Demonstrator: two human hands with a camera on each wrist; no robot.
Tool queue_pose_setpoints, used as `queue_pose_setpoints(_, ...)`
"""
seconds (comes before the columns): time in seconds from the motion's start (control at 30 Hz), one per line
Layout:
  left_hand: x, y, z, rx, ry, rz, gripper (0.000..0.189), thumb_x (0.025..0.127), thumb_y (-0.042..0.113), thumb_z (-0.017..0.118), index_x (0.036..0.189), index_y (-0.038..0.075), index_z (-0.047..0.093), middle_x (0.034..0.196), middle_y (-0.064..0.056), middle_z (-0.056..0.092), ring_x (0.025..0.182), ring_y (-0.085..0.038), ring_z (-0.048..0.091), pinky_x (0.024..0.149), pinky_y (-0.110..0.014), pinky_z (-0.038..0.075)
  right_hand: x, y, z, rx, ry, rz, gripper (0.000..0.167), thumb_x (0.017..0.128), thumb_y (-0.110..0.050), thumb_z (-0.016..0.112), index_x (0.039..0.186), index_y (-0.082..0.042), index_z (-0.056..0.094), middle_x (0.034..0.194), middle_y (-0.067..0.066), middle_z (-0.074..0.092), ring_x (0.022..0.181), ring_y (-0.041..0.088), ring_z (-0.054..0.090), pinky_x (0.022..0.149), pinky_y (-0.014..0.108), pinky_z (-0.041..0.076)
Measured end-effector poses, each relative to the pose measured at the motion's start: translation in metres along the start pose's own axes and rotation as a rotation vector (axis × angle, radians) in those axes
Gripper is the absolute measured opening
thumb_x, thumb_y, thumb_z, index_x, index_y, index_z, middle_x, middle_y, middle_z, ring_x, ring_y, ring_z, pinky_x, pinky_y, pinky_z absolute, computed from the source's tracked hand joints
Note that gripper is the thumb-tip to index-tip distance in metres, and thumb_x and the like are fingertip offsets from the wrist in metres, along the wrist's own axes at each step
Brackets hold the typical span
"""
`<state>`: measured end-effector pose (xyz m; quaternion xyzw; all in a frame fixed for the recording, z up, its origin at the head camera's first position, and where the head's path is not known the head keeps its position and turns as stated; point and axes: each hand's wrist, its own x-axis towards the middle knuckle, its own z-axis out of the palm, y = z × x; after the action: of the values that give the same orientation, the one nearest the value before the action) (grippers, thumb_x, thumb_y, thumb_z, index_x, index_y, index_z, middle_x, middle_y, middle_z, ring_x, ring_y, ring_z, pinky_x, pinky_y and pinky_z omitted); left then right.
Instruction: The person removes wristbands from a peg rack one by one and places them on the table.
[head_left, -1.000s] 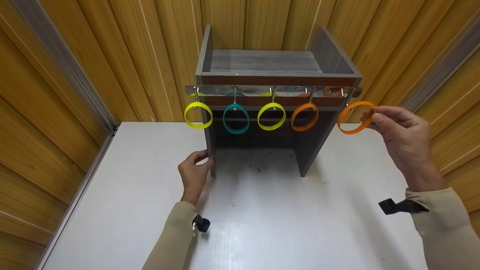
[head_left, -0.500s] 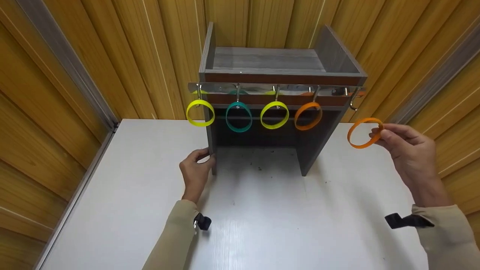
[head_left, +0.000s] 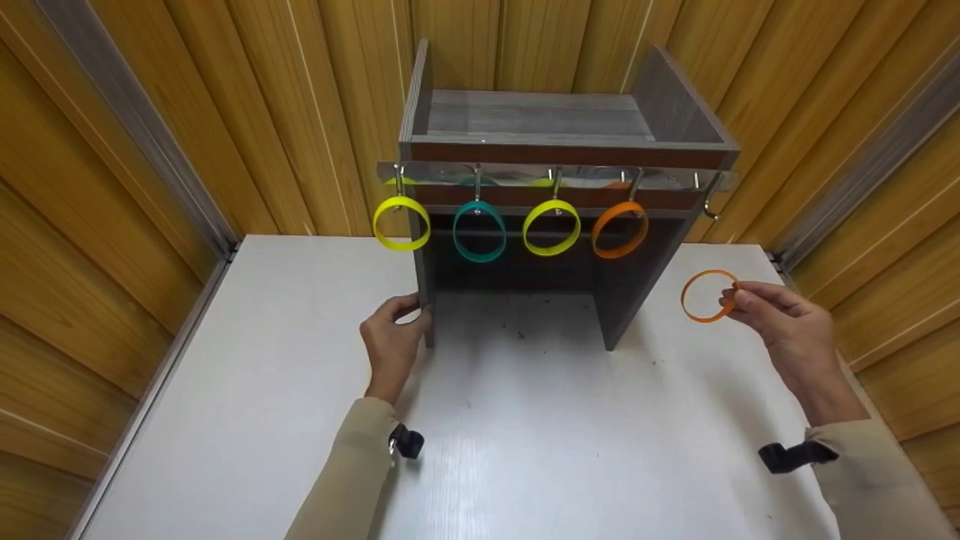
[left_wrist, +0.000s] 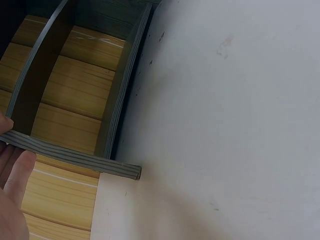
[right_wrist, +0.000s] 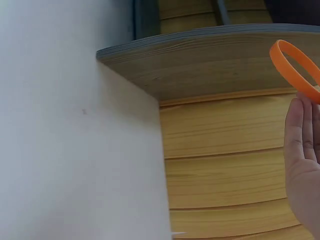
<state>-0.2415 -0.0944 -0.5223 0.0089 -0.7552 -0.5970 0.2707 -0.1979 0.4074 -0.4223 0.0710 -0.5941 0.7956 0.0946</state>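
Note:
My right hand (head_left: pixel 787 330) pinches an orange silicone wristband (head_left: pixel 685 306) by its right side, off to the right of the grey wooden shelf unit (head_left: pixel 540 139) and below its hook rail. In the right wrist view the orange wristband (right_wrist: pixel 287 70) stands at the fingertips. My left hand (head_left: pixel 391 337) grips the front edge of the unit's left side panel, thumb on one face and fingers on the other; the left wrist view shows this panel edge (left_wrist: pixel 85 159). From the rail (head_left: pixel 517 174) hang a yellow wristband (head_left: pixel 401 247), a teal one, another yellow one and an orange wristband (head_left: pixel 619 253).
A bare metal hook (head_left: pixel 711 210) sticks out at the rail's right end. The unit stands on a white table (head_left: pixel 525 450), with small dark specks between its side panels. Wood-plank walls (head_left: pixel 135 187) enclose the table behind and at both sides.
My right hand has drawn the orange wristband down, away from the rightmost hook, which now shows bare. The left hand keeps its grip on the side panel.

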Motion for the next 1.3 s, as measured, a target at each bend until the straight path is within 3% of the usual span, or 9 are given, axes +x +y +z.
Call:
queue_pose_setpoints(0.27,-0.001,0.003,-0.001,0.020,-0.006,-0.021,0.019,0.085,-0.004,0.082,0.103,0.002,0.080,0.103,-0.008,0.080,0.098,-0.023,0.077,0.079,-0.031,0.063,-0.003,0.024,-0.015,-0.065,0.032,0.090,0.024,0.100,0.007,0.068,0.122,0.015,0.068,0.108,0.015,0.079,0.100,0.023,0.078,0.093,0.035,0.058)
queue_pose_setpoints(0.53,0.000,0.001,0.000,-0.032,-0.004,0.006,0.018,0.085,-0.008,0.081,0.101,-0.001,0.079,0.103,-0.011,0.080,0.098,-0.026,0.077,0.083,-0.054,0.063,-0.009,0.050,-0.025,-0.177,0.042,0.193,0.033,0.098,-0.004,0.075,0.126,0.013,0.067,0.111,0.014,0.079,0.101,0.020,0.078,0.092,0.033,0.058)
queue_pose_setpoints(0.77,-0.001,0.003,0.000,-0.027,-0.001,0.004,0.017,0.085,-0.007,0.081,0.101,0.000,0.079,0.103,-0.012,0.079,0.098,-0.028,0.077,0.082,-0.048,0.064,-0.014,0.071,-0.029,-0.248,0.041,0.260,0.039,0.098,-0.009,0.077,0.128,0.013,0.066,0.110,0.010,0.079,0.100,0.018,0.078,0.092,0.033,0.058)
queue_pose_setpoints(0.93,-0.001,0.003,0.000,-0.026,-0.005,0.004,0.019,0.084,-0.008,0.081,0.102,-0.001,0.079,0.103,-0.012,0.079,0.099,-0.028,0.077,0.084,-0.053,0.063,-0.017,0.085,-0.031,-0.294,0.050,0.297,0.041,0.098,-0.012,0.078,0.128,0.013,0.065,0.109,0.008,0.079,0.100,0.017,0.078,0.093,0.033,0.059)
queue_pose_setpoints(1.3,0.000,0.001,0.001,-0.021,0.007,0.034,0.019,0.083,-0.010,0.081,0.100,-0.003,0.079,0.100,-0.013,0.079,0.097,-0.029,0.078,0.083,-0.049,0.064,-0.020,0.105,-0.027,-0.321,0.078,0.345,0.039,0.098,-0.010,0.078,0.124,0.016,0.066,0.103,0.009,0.079,0.095,0.017,0.078,0.090,0.033,0.061)
